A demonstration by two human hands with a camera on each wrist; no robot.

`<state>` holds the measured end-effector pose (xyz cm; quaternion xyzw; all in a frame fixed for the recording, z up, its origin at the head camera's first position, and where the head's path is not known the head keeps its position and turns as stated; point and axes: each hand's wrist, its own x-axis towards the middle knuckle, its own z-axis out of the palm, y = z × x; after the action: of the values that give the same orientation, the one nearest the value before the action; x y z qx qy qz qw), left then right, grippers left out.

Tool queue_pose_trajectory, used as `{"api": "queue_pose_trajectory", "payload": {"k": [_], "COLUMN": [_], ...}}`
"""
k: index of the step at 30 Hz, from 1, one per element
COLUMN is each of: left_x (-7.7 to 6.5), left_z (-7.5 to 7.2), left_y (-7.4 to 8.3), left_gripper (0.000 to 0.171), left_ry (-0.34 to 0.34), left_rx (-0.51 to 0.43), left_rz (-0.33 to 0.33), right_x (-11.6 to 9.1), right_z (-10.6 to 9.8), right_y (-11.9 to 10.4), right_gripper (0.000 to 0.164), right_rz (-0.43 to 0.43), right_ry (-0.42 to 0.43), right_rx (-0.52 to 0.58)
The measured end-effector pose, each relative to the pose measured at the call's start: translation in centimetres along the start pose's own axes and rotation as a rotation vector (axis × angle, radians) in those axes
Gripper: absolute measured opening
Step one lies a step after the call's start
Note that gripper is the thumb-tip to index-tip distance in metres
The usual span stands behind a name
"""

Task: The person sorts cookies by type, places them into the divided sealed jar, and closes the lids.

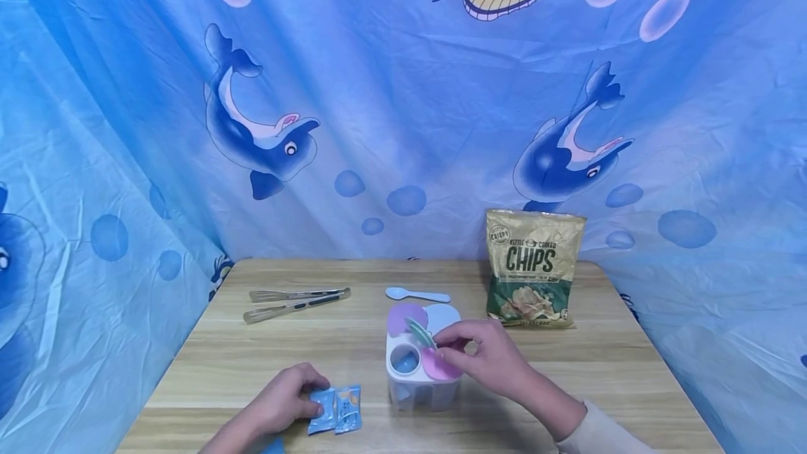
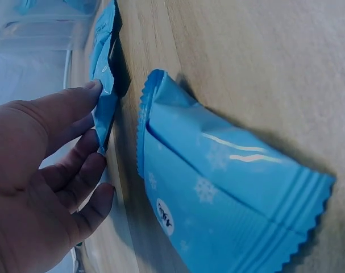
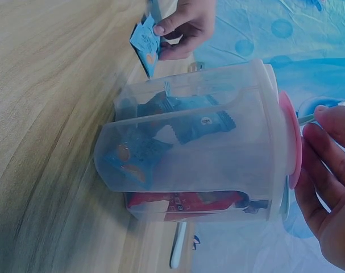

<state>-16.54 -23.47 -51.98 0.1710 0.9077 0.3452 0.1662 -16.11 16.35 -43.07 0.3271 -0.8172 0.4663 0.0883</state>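
Note:
My left hand pinches a small blue snack packet at its edge, thumb against fingers. A matching packet lies right beside it; another blue packet rests on the wood near my wrist. With thumb and fingers, my right hand holds a green lid, tilted up above a clear container with several round compartments. One compartment is uncovered, with blue inside. Purple, pale blue and pink lids cover the others. Through the wall show blue packets and a red one.
Behind the container lies a white spoon. Metal tongs lie at the back left of the wooden table. A chips bag stands at the back right. Blue printed cloth hangs around the table.

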Motion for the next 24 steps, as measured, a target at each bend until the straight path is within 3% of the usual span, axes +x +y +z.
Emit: {"api": "queue_pose_trajectory", "payload": {"k": [8,11,24], "left_x": [0.2,0.2,-0.1], "left_z": [0.2,0.2,-0.7], "left_y": [1.1,1.4,0.1], "left_gripper": [0.032,0.03,0.022], "left_ry": [-0.015,-0.018,-0.024], "left_rx": [0.179,0.207,0.006], "left_rz": [-0.02,-0.029,-0.043], "right_x": [-0.1,-0.1,-0.2], "right_z": [0.0,0.1,0.2], "right_y": [0.0,0.1,0.1], "right_gripper": [0.016,0.016,0.013], "right_rz": [0.008,0.002,0.017], "right_ry": [0.005,0.008,0.004], "right_rx": [-0.01,-0.014,-0.011]}}
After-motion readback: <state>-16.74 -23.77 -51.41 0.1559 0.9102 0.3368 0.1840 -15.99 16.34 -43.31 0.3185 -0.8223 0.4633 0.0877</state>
